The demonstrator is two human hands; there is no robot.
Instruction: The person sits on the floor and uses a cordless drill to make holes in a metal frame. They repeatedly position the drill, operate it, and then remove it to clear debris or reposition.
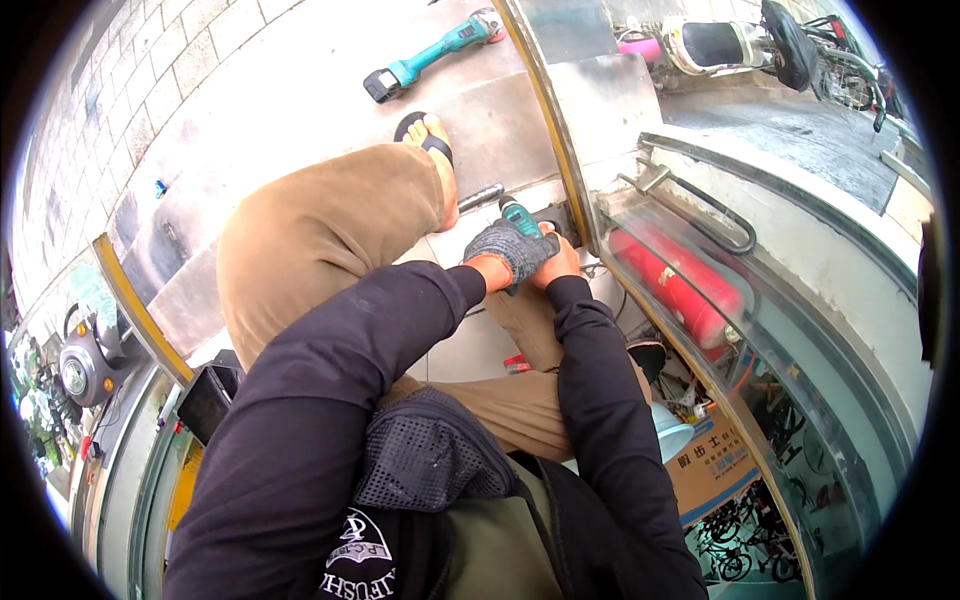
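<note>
A teal and black cordless drill (519, 214) points away from me, low in front of my bent knees, near the foot of the door frame. My left hand (507, 248), in a grey knit glove, is closed around its body. Close against it on the right, my right hand (558, 260) is also closed at the drill; its fingers are partly hidden. Just left of the drill's nose, a dark metal bar (482, 197) lies by my foot. The point where the drill's tip meets the work is too small to make out.
A teal angle grinder (432, 56) lies on the step ahead. The yellow-edged door frame (552, 110) rises beside my hands. Right of it, a red fire extinguisher (675, 285) lies behind glass, near a cardboard box (712, 460). A black bin (208, 398) stands left.
</note>
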